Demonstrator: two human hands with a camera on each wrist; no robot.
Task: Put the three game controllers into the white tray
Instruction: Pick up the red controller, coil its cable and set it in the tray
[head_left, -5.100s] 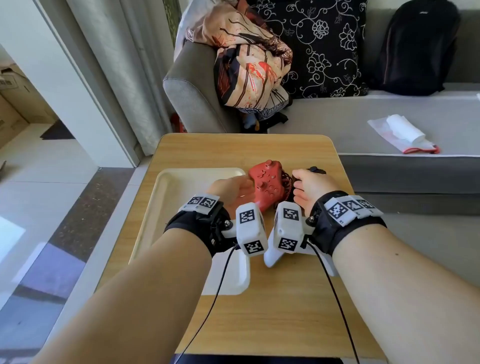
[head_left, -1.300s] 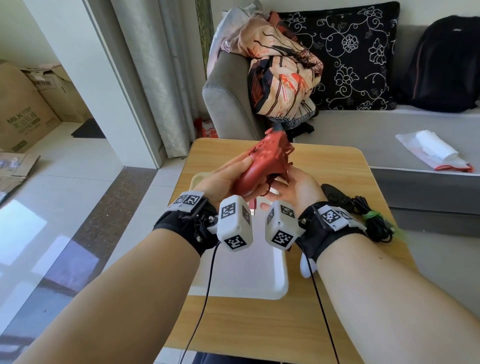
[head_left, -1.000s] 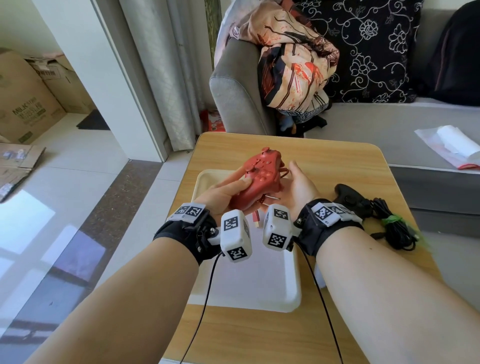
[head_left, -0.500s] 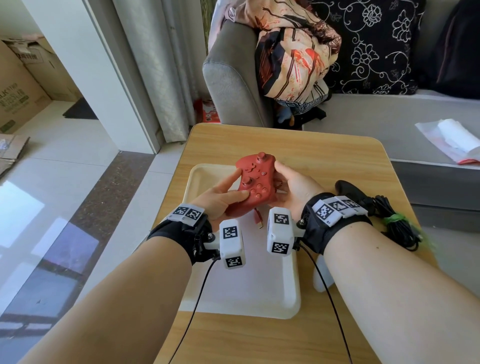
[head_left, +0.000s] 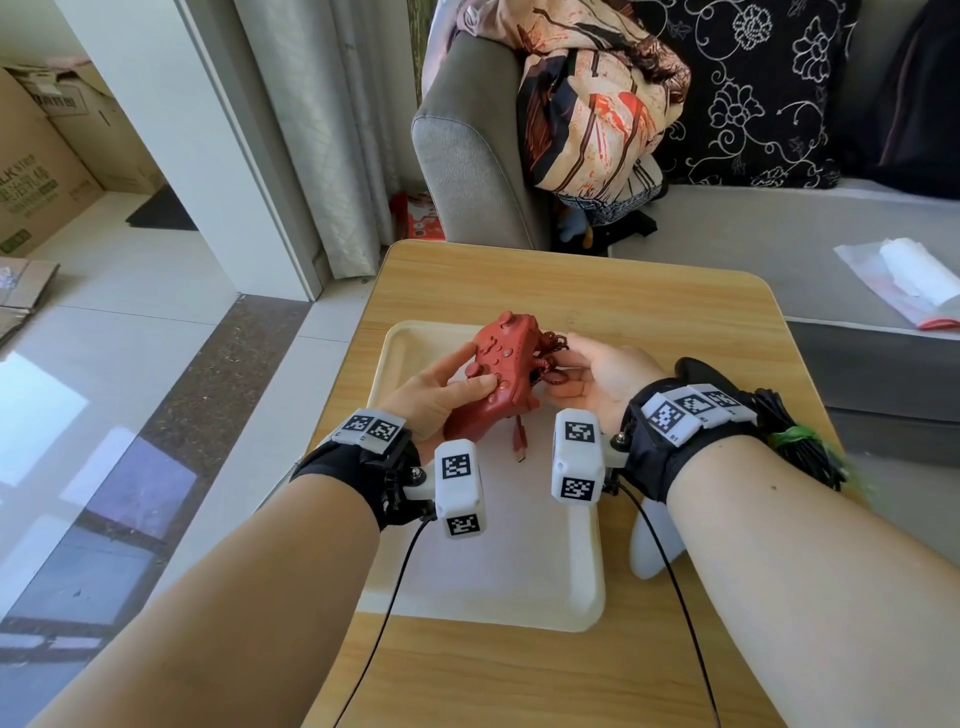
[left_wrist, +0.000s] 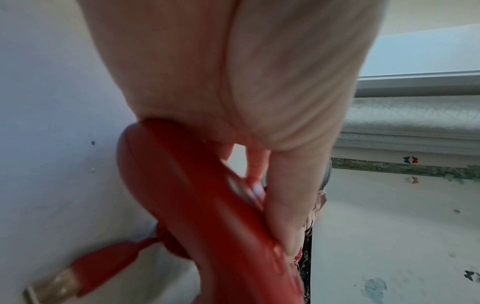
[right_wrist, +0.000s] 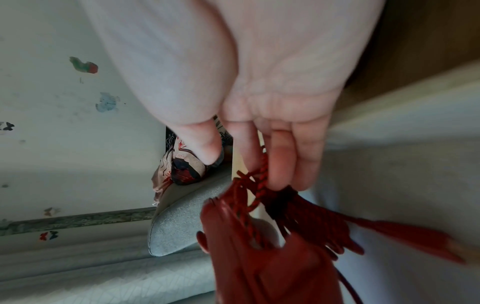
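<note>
Red plastic controller (head_left: 501, 376), braided cord (head_left: 550, 358) bundled.

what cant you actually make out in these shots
- White controller: head view, mostly hidden under the right forearm.
- Black controller: head view, largely behind the right hand and wrist strap.
- Red controller buttons: left wrist view, blurred.
- Whether it touches the white tray: unclear.

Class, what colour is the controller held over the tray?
Red: the controller, with its matching red cable, shows best in the head view.
</note>
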